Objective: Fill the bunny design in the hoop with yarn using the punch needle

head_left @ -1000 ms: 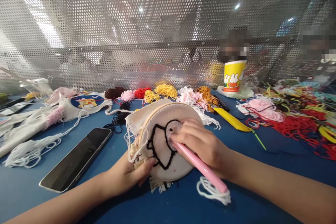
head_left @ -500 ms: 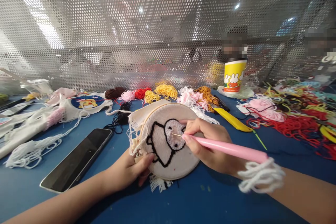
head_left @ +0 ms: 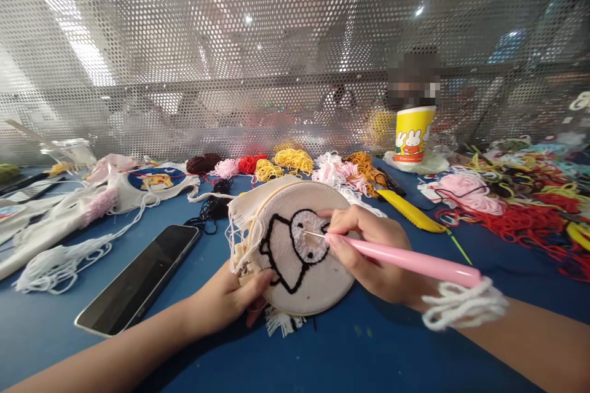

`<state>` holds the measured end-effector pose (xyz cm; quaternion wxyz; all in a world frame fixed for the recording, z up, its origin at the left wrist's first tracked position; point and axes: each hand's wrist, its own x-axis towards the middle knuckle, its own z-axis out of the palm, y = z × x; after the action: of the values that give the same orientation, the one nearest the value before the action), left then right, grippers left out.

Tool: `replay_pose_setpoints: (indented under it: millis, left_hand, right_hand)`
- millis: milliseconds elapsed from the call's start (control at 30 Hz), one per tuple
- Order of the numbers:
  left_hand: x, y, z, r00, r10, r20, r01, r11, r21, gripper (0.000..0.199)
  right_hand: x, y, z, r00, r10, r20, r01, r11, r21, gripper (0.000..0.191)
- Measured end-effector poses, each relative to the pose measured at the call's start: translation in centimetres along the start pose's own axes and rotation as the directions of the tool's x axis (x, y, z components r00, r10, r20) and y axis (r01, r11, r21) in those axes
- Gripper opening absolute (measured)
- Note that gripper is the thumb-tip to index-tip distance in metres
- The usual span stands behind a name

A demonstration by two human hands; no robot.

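Observation:
My left hand grips the lower left edge of a round embroidery hoop, thumb on top and the other fingers mostly hidden beneath. Stretched in the hoop is pale cloth with a black yarn outline of a figure, its round face filled with whitish loops. In my right hand is a pink punch needle, held like a pen. Its thin metal tip meets or nearly meets the face area. White yarn hangs in loops from the handle's back end. Loose white strands dangle at the hoop's left side.
A black phone lies left of the hoop. Behind it are yarn bundles, including yellow and red. To the right sit a yellow utility knife, a yellow cup and tangled red yarn. A perforated metal panel closes off the back.
The view has shifted slightly, so everything sits a little further right. The punch needle's tip has stayed over the face, and both hands keep their holds.

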<state>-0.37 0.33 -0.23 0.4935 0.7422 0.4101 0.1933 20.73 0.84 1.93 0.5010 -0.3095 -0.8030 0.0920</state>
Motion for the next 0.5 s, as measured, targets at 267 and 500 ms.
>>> replay_pose_setpoints:
  millis: [267,500]
  left_hand:
    - [-0.07,0.12,0.09,1.0,0.0,-0.009,0.0,1.0,0.024,0.048]
    - [-0.37,0.17,-0.04,0.998,0.022,0.055,-0.028,0.993,0.118,0.052]
  right_hand:
    - [0.86,-0.13,0.28,0.942,-0.332,0.045,0.335,0.933,-0.129,0.012]
    - [0.63,0.31,0.42,0.948,-0.313,0.057,0.317,0.942,-0.112,0.01]
